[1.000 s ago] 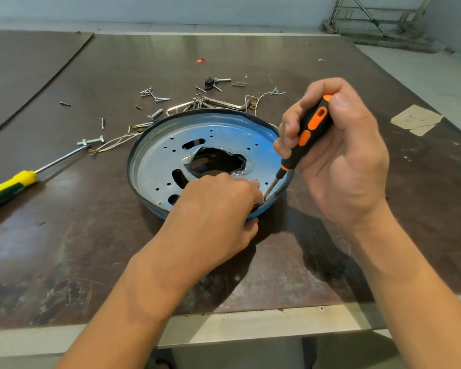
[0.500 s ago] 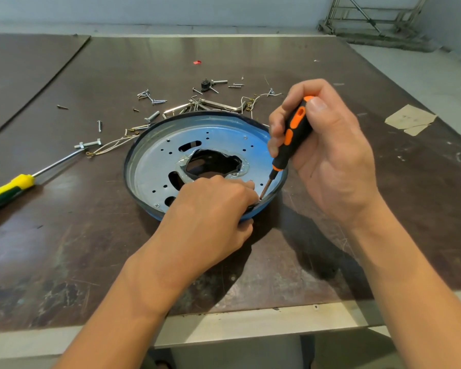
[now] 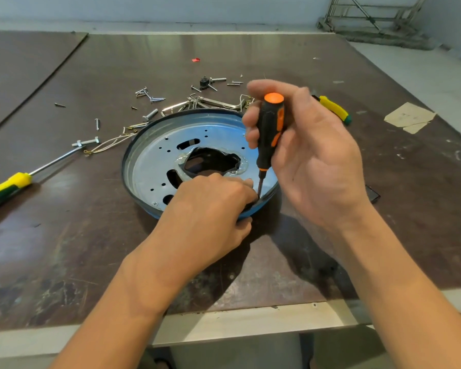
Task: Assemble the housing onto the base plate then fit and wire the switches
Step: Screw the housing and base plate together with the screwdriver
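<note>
1. Two hands at work: the right hand [image 3: 312, 155] grips the screwdriver [image 3: 269, 134] nearly upright, and the left hand [image 3: 210, 209] pinches the near rim of the base plate [image 3: 155, 161], which lies on the table [image 3: 91, 235].
2. The tip should seat squarely before turning, under light downward pressure. Any screw is hidden by fingers.

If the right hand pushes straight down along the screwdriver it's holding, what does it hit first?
Most likely the round metal plate, just inside its near rim. The tip of the screwdriver in the right hand sits there, close against the fingertips of the left hand. Whether a screw lies under the tip is hidden.
</note>
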Action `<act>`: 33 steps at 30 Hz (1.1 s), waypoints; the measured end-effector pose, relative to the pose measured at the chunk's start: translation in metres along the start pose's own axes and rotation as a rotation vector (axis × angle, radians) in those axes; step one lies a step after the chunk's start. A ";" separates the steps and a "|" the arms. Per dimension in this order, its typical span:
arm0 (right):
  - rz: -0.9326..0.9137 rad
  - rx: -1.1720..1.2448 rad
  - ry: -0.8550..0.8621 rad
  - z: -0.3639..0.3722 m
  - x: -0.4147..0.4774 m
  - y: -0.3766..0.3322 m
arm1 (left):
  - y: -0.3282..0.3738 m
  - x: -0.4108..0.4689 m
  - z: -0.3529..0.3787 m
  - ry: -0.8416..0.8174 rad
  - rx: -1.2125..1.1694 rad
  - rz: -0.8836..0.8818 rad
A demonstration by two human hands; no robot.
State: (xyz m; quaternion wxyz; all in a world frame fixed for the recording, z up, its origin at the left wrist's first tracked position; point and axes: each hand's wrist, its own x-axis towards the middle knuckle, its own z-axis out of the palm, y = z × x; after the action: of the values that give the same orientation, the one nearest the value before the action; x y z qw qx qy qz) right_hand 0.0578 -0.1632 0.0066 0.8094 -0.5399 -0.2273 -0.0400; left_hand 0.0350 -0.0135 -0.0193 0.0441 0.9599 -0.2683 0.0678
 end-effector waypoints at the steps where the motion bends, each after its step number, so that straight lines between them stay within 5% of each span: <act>1: 0.012 0.032 0.006 -0.001 0.000 0.000 | 0.000 -0.001 0.000 -0.002 -0.001 0.002; 8: -0.086 -0.126 0.083 -0.002 0.002 0.004 | 0.000 0.001 0.000 0.002 0.007 -0.001; 33: -0.092 -0.115 0.061 -0.008 0.003 0.000 | 0.000 0.001 0.001 -0.005 0.008 0.010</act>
State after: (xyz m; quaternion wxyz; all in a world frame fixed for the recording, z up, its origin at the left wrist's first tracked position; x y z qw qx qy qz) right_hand 0.0631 -0.1701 0.0050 0.7809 -0.5730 -0.2248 -0.1066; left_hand 0.0357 -0.0144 -0.0198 0.0390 0.9589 -0.2730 0.0667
